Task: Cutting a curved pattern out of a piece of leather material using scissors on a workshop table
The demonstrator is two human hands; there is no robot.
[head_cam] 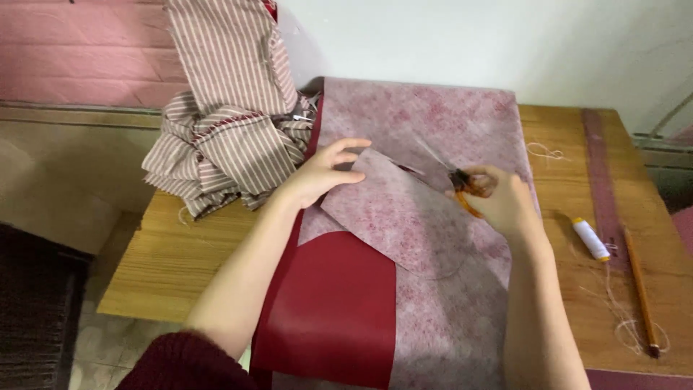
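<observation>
Cutting across the mottled pink fabric sheet [426, 130], the right hand [505, 206] has its grip closed through the orange handles of the scissors [462, 184], whose blades point up and to the left, away from the wrist. The loose cut flap [397, 209] lies left of the blades, and the left hand [325, 173], the nearer one to it, presses flat on its upper edge, fingers spread. A dark red sheet [332, 310] shows beneath on the counter [180, 267].
</observation>
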